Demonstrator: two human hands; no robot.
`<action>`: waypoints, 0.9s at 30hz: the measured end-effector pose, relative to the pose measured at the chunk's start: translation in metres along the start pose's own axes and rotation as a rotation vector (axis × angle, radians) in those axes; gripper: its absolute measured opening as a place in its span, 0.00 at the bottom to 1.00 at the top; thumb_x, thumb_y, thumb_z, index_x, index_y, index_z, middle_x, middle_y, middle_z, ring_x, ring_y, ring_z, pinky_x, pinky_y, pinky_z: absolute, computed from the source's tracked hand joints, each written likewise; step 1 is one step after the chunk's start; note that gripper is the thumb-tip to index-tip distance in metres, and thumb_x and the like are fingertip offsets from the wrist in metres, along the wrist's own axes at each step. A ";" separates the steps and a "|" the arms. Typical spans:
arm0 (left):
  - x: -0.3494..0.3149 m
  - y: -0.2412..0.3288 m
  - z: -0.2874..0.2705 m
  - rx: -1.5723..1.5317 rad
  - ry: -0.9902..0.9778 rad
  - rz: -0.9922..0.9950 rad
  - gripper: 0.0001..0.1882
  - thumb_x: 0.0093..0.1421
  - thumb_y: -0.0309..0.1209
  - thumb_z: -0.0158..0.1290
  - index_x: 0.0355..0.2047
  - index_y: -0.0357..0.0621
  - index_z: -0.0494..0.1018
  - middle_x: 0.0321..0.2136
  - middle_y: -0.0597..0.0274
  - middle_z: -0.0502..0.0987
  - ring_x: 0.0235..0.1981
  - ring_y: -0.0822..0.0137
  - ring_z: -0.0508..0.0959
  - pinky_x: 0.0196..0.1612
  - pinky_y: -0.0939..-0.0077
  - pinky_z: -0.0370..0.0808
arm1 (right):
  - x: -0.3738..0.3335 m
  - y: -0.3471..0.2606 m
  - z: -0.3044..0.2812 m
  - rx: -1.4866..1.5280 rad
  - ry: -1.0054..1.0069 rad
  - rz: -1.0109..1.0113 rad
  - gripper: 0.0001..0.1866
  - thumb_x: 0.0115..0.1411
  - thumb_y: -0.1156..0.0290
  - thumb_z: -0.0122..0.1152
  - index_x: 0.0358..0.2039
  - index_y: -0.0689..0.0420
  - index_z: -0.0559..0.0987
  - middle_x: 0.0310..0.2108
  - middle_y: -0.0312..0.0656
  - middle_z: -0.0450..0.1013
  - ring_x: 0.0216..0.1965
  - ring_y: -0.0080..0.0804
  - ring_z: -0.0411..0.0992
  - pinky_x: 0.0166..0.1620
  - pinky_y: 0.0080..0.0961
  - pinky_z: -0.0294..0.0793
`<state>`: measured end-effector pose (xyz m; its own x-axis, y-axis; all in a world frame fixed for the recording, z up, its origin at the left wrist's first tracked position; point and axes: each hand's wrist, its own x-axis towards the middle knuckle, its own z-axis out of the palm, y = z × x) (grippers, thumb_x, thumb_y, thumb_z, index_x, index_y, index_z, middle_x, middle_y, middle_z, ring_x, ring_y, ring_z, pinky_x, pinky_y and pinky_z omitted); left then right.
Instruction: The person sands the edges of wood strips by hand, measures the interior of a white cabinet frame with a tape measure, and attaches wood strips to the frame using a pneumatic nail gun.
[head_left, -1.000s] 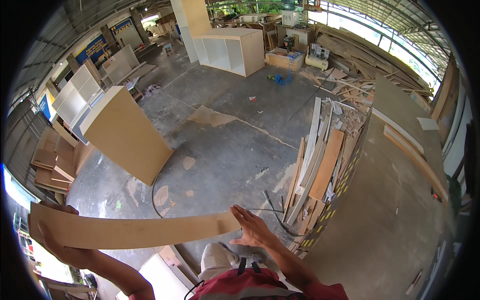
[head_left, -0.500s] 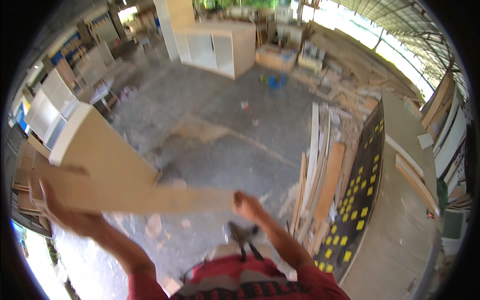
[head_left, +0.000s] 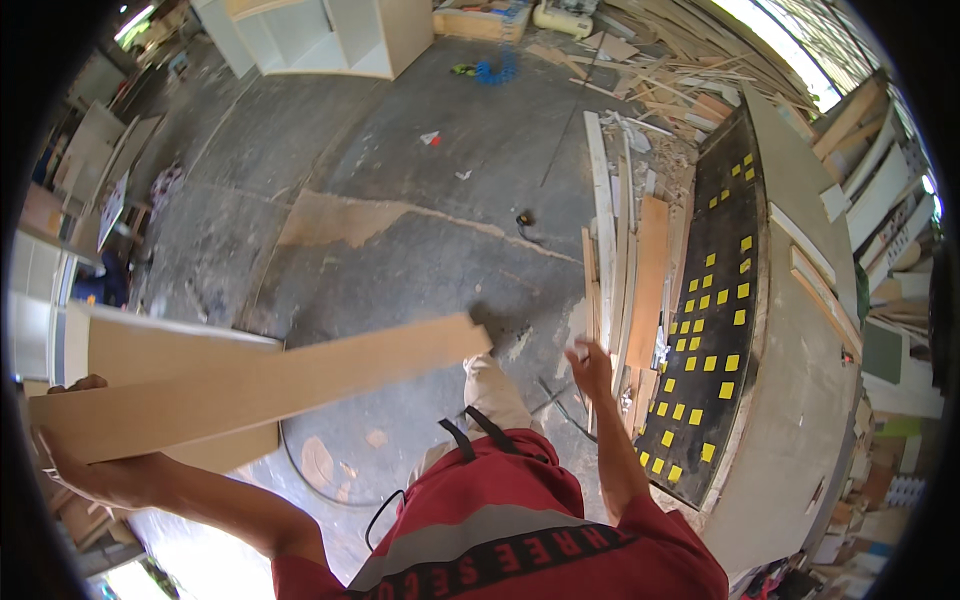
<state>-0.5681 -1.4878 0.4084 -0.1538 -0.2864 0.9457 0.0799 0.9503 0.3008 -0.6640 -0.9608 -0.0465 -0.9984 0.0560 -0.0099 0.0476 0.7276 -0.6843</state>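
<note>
Pale wood fills the near side of the workshop: a long board (head_left: 270, 380), held up in front of the person's red shirt (head_left: 480, 485). Left hand (head_left: 98, 478) has it, clamped on the far-left end, fingers over the upper edge and the palm beneath. And look at the right hand (head_left: 592, 368): off the board entirely, well apart from the left, fingers curled; whether anything small sits in them, I cannot tell. That leaves the board's right end free, tilted higher than the left, just by the beige trouser leg (head_left: 495, 393).

Behind the board stands a tan cabinet (head_left: 150, 350), partly covered by it; I can't say if the two touch. Over on the right, near that loose hand, long wood strips (head_left: 652, 280) lie on the grey floor (head_left: 400, 280), beside a black panel (head_left: 716, 228) dotted with yellow squares. Farther off, a blue coiled hose (head_left: 495, 72) rests near a white open-fronted cabinet (head_left: 330, 52).
</note>
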 end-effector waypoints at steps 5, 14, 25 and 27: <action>-0.007 -0.034 0.140 -0.520 0.091 -0.420 0.17 0.62 0.31 0.57 0.47 0.35 0.69 0.29 0.47 0.76 0.25 0.57 0.79 0.25 0.69 0.78 | -0.062 0.108 0.052 -0.114 -0.112 0.231 0.14 0.56 0.59 0.67 0.35 0.58 0.85 0.33 0.51 0.81 0.38 0.53 0.79 0.43 0.42 0.77; 0.005 -0.142 0.394 -0.337 -0.053 -0.275 0.20 0.64 0.32 0.60 0.51 0.40 0.65 0.43 0.57 0.72 0.34 0.66 0.76 0.35 0.74 0.78 | 0.066 0.131 0.107 -0.137 -0.277 0.704 0.17 0.53 0.59 0.69 0.25 0.63 0.84 0.25 0.51 0.81 0.26 0.41 0.81 0.35 0.37 0.81; -0.061 -0.283 0.715 -0.126 -0.158 -0.262 0.25 0.66 0.32 0.59 0.58 0.37 0.61 0.53 0.54 0.66 0.52 0.60 0.70 0.54 0.66 0.70 | 0.514 0.026 0.181 -0.065 -0.148 0.535 0.13 0.53 0.61 0.69 0.32 0.58 0.85 0.32 0.50 0.82 0.37 0.46 0.81 0.44 0.38 0.79; -0.071 -0.310 0.774 -0.128 -0.226 -0.295 0.26 0.66 0.31 0.58 0.59 0.36 0.60 0.54 0.53 0.65 0.54 0.59 0.69 0.55 0.64 0.70 | 0.575 0.004 0.202 -0.031 -0.148 0.557 0.13 0.53 0.62 0.68 0.33 0.58 0.85 0.33 0.50 0.82 0.38 0.46 0.81 0.44 0.38 0.79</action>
<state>-1.3443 -1.6676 0.1530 -0.4001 -0.4970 0.7700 0.1204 0.8044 0.5818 -1.2439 -1.0638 -0.2022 -0.8159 0.3418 -0.4663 0.5663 0.6354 -0.5250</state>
